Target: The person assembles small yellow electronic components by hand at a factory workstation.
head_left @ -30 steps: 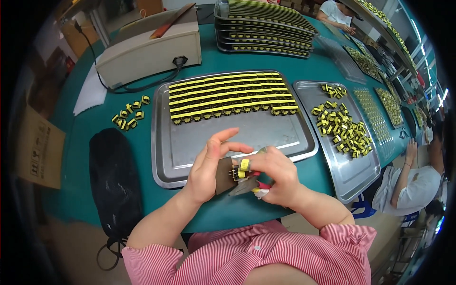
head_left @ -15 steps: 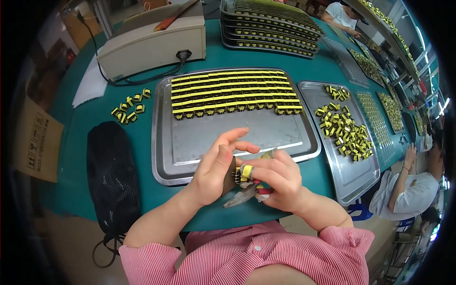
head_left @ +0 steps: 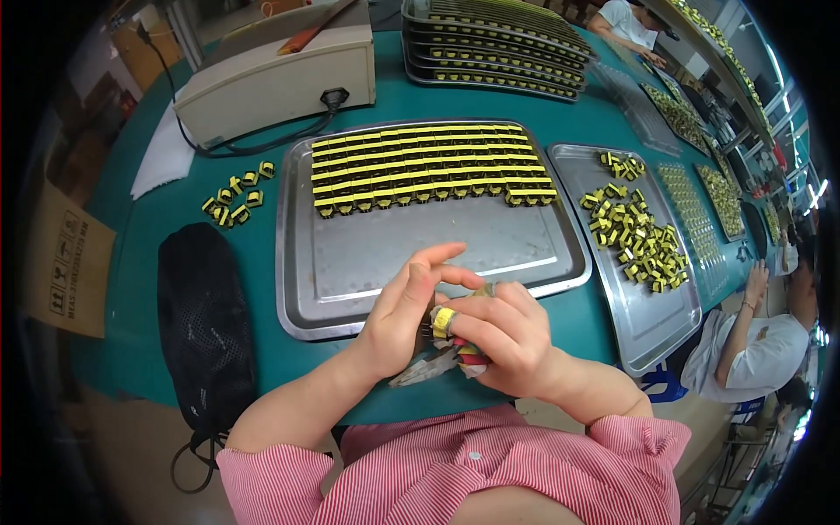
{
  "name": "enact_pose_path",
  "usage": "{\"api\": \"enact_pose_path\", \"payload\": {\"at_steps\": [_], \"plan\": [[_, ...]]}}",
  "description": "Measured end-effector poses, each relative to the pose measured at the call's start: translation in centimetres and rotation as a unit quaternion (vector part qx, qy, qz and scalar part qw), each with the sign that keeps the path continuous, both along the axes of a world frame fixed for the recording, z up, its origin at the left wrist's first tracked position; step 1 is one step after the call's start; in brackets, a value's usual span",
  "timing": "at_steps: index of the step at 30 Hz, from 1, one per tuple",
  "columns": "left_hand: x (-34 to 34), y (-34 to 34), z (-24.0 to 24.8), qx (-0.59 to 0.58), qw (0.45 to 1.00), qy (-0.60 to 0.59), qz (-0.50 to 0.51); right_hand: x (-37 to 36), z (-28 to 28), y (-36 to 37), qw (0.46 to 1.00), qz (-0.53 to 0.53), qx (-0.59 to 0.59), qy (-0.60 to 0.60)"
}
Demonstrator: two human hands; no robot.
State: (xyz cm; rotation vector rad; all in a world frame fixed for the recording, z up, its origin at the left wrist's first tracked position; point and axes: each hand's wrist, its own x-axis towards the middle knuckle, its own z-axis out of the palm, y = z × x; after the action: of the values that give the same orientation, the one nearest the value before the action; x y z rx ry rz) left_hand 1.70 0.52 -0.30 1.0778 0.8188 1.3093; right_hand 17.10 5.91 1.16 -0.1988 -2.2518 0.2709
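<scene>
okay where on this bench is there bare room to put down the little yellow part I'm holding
The near half of the middle steel tray is bare, between the yellow-taped rows and your hands. Green tabletop is free between the black mesh bag and that tray. The right tray is crowded with loose parts at its far end; its near end is bare.

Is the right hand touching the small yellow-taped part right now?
Touching. The head view shows the right hand with its fingers wrapped around the yellow-taped part, no gap between them; the left hand meets it too.
</scene>
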Motion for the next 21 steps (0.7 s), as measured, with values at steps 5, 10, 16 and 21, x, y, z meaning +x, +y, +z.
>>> {"api": "enact_pose_path", "payload": {"at_steps": [5,10,16,21], "plan": [[0.4,-0.1,0.2,-0.026,0.997,-0.071,0.008,-0.1,0.2,-0.3,1.0,-0.019,0.007,-0.001],[0.2,-0.1,-0.3,0.008,0.999,0.044,0.023,-0.1,-0.1,-0.3,1.0,-0.018,-0.015,0.001],[0.4,-0.2,0.0,-0.032,0.999,0.021,0.018,0.1,0.1,-0.6,0.999,-0.027,0.01,-0.028],[0.7,-0.3,0.9,-0.07,0.994,-0.084,-0.01,0.2,-0.1,-0.2,1.0,0.011,-0.024,0.015]]}}
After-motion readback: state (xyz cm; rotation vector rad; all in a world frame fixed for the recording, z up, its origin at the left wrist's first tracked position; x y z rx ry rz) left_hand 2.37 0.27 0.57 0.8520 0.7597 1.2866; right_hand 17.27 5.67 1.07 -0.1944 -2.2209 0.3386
